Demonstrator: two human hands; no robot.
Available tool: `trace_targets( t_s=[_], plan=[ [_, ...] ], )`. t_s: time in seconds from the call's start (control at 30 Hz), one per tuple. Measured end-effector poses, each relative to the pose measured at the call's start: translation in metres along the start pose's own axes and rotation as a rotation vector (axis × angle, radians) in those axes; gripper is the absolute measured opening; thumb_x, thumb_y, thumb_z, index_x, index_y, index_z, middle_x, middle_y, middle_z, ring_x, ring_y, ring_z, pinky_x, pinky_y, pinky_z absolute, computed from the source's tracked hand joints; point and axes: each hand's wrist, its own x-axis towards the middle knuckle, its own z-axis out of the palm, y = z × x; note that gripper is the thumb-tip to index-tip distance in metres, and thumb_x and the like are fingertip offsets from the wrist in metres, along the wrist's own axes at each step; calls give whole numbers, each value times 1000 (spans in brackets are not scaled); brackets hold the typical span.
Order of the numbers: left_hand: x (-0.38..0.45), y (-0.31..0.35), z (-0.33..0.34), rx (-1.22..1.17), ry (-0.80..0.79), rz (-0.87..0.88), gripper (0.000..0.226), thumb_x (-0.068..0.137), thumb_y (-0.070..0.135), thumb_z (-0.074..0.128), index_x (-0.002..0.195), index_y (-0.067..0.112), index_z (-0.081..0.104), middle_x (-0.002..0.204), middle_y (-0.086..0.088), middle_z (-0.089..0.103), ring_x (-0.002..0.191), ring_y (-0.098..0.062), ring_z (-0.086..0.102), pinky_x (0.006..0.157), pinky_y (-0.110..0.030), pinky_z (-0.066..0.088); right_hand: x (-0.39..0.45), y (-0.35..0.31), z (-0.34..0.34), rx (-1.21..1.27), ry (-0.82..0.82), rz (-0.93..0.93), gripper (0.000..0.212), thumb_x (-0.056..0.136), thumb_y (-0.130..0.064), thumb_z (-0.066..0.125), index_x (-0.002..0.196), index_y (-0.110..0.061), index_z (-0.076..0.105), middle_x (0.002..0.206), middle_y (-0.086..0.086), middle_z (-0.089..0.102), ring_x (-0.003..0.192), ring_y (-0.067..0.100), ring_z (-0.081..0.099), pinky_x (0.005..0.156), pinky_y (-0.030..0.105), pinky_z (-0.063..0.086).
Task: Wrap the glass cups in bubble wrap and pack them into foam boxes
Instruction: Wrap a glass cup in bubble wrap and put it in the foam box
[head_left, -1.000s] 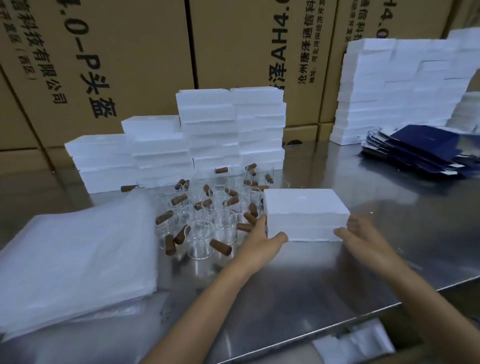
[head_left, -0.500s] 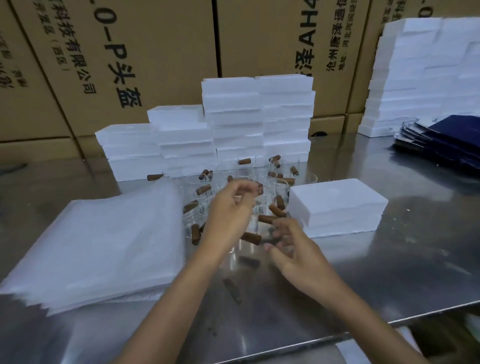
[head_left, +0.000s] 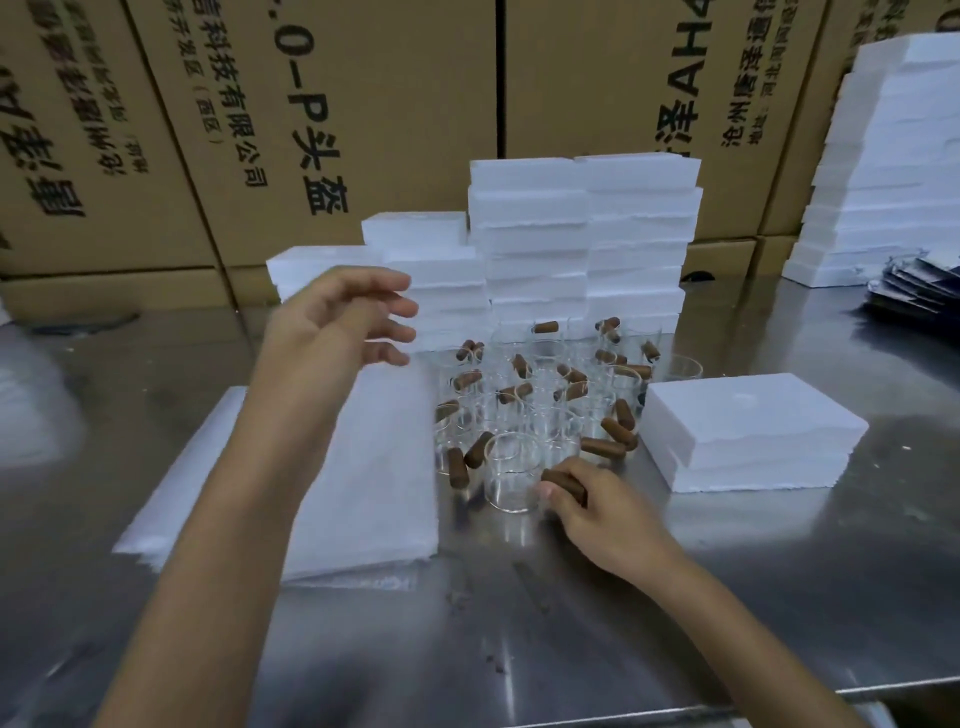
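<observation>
The nearest glass cup is standing upright on the steel table, at the near edge of a crowd of identical cups. It is a short, clear, straight-walled cylinder with a thin rim and a brown, rounded wooden handle sticking out to its right. The right hand is grasping that handle, thumb and fingertips curled around it, so most of the handle is being covered. The left hand is hovering in the air above the far end of the bubble wrap stack, fingers loosely spread and holding nothing; it is blurred.

The other cups are crowding together behind, their handles pointing every which way; the transparent walls are overlapping, so a count is not possible. The bubble wrap is lying flat just left of the cups, a pile of milky, soft sheets, partly hidden by the left forearm. Right of the cups a white foam box is sitting closed, rectangular and grainy. More foam boxes are stacking up behind the cups, another pile is being cut off at the far right, beside dark blue flat cartons. Printed cardboard cartons are filling the background.
</observation>
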Motion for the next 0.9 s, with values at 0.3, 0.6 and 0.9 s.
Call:
trace_targets(
  t_s=[0.3, 0.6, 0.9],
  plan=[
    [11, -33, -53, 708, -180, -508, 24, 93, 50, 60, 91, 26, 65, 98, 0, 64, 83, -13, 57, 65, -29, 45, 1, -2, 1, 78, -31, 35, 19, 99, -42, 52, 88, -29, 57, 78, -7, 64, 75, 4, 59, 70, 28, 45],
    [3, -44, -38, 685, -91, -348, 16, 92, 18, 65, 77, 18, 69, 77, -4, 69, 66, -15, 58, 60, -23, 43, -12, -54, -29, 686, 15, 106, 31, 102, -40, 50, 81, -20, 60, 59, -13, 51, 56, 9, 46, 53, 22, 36],
    [-6, -11, -37, 581, 53, -125, 16, 90, 16, 67, 79, 26, 70, 82, -6, 70, 67, -19, 61, 54, -23, 39, 2, -132, -41, 693, -305, 6, 30, 104, -36, 46, 90, -12, 59, 60, -6, 48, 49, 10, 40, 45, 24, 29]
  ],
)
